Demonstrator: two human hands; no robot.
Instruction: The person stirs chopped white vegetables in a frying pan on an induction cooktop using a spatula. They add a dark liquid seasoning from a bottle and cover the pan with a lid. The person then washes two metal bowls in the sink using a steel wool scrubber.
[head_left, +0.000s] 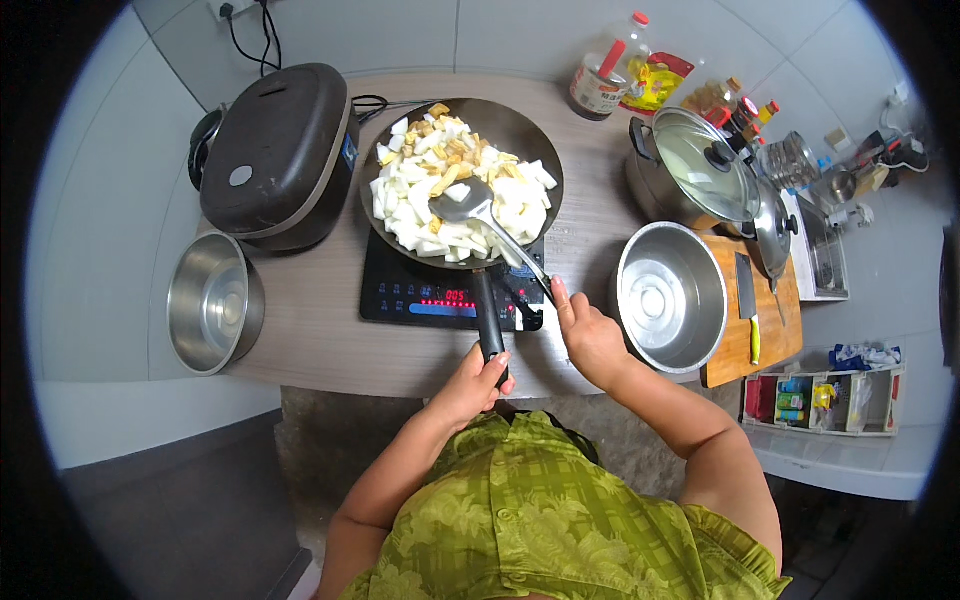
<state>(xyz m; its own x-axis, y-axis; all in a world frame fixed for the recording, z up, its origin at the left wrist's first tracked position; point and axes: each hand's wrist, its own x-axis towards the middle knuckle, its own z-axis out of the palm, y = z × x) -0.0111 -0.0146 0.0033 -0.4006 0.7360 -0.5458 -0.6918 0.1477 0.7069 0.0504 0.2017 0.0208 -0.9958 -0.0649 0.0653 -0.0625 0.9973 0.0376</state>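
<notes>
My left hand (476, 384) is wrapped around the black handle of a dark frying pan (525, 135), which stands on an induction cooktop (397, 296) with lit red indicators. Cut white vegetable pieces (409, 199) fill much of the pan, with yellowish-brown pieces (457, 154) mixed in, mostly towards the far side. My right hand (589, 334) grips the dark handle of a metal cooking spatula (469, 202). Its head rests among the food and carries a white piece.
Left of the pan stand a dark rice cooker (277, 157) and a metal bowl (214, 300). On the right are another metal bowl (667, 300), a lidded pot (694, 169), and a kitchen knife (746, 289) on a wooden cutting board (727, 345). Jars and bottles (600, 90) line the back wall.
</notes>
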